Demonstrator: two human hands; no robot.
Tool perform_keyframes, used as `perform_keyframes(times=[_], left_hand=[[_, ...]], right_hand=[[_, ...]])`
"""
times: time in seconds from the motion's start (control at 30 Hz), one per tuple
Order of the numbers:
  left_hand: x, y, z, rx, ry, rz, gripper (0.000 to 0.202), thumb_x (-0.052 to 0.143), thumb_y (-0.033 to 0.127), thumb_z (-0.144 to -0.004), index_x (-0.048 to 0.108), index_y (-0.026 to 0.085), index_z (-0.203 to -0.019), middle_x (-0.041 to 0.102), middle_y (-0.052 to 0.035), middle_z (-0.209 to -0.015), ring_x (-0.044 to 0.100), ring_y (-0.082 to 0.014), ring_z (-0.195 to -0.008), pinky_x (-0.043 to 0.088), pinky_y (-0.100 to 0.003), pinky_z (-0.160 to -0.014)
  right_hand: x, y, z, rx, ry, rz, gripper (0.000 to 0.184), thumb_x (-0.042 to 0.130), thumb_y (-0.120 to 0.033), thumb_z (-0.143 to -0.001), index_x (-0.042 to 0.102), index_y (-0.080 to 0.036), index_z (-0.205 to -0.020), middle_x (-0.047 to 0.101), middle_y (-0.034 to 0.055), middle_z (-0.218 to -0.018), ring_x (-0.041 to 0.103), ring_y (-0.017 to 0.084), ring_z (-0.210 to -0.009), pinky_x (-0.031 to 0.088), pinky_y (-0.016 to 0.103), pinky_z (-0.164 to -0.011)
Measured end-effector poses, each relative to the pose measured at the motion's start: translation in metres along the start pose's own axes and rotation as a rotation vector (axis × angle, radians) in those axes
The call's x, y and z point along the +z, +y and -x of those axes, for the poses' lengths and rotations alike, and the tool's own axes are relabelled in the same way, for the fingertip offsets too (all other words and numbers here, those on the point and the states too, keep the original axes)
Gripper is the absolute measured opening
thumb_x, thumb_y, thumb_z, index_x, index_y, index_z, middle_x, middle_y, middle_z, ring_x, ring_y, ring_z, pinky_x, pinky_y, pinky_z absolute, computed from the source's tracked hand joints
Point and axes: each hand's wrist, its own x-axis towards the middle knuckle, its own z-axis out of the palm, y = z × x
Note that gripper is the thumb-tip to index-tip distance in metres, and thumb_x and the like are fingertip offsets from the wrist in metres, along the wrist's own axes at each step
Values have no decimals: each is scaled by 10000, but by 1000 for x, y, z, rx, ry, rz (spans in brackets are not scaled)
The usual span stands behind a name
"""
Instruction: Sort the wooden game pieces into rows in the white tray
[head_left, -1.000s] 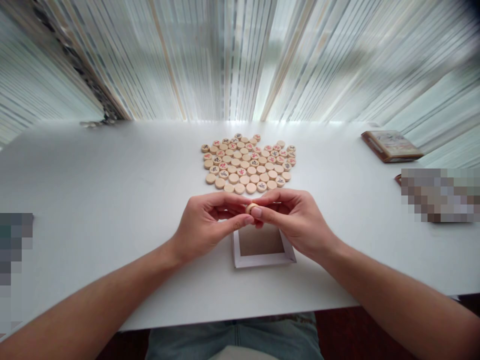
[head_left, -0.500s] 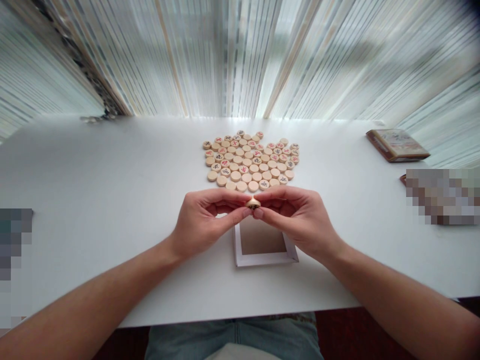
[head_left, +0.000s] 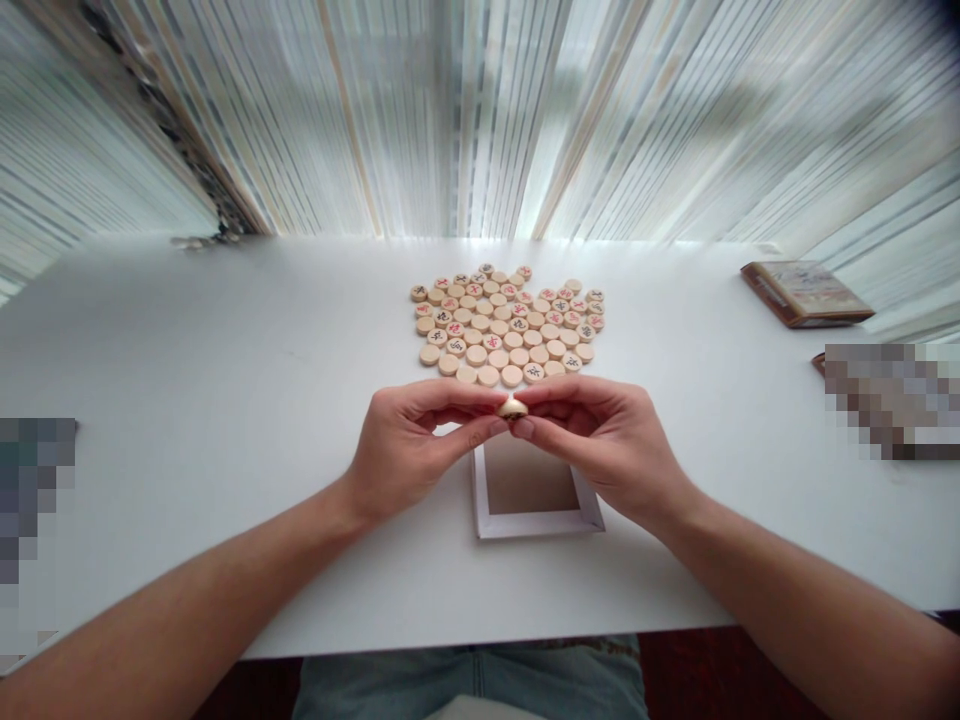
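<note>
Between the fingertips of my left hand (head_left: 420,435) and my right hand (head_left: 604,435) is a round wooden xiangqi piece (head_left: 513,408), tilted so that its dark-marked face points down toward me. Both hands pinch it from opposite sides, thumbs below and index fingers above. Beneath them lies a shallow white-rimmed box (head_left: 540,524) with a brown bottom; its far part is hidden by my hands. Just beyond my fingertips, many more xiangqi pieces (head_left: 493,342) lie flat in a loose cluster, some showing red or black characters, others blank side up.
The white table (head_left: 187,400) reaches to a striped string curtain (head_left: 390,120) at the back. A flat brown box (head_left: 810,290) lies at the far right, with a blurred-out object (head_left: 892,400) in front of it. Another pixelated object (head_left: 30,480) is at the left edge.
The whole view has shifted slightly, so everything appears a little farther right and lower. Both hands keep their pinch on the xiangqi piece, whose tilt looks slightly different.
</note>
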Motion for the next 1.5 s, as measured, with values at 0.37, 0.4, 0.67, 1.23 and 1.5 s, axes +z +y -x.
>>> perform_keyframes(times=[0.37,0.4,0.67,1.23,1.5], left_hand=[[-1,0,0,-65,3,100,328,960,65,-723,880,194,-1014,878,-37,-971,852,-185,-864,695,-196,-839],[-1,0,0,-75,-4,116,346,965,60,-713,879,194,-1020,878,-35,-961,852,-182,-854,693,-188,-830],[-1,1,-1,-127,-37,170,307,951,78,-745,870,169,-1027,876,-50,-929,854,-189,-833,699,-211,-834],[0,3,-2,-174,-65,232,275,914,77,-784,874,163,-1042,875,-73,-986,853,-201,-856,706,-238,-839],[0,0,-2,-117,-17,131,260,923,70,-765,880,193,-989,877,-37,-994,844,-169,-921,680,-184,-879]], right_hand=[[-3,1,0,4,-26,-28,261,956,-209,-787,876,-231,-1035,852,37,-830,819,177,-758,715,290,-770],[-3,1,-1,4,-29,-26,260,955,-203,-787,877,-228,-1034,849,33,-816,815,170,-738,712,275,-751],[-2,0,0,64,-39,-58,307,972,-177,-759,879,-240,-1045,849,24,-818,804,129,-715,690,196,-726],[-1,-1,-1,97,-74,-94,272,959,-187,-786,875,-235,-1040,848,21,-848,797,108,-757,665,154,-741],[-2,4,-1,12,-82,-98,296,954,-166,-788,872,-254,-1059,865,37,-968,822,133,-882,657,174,-858]])
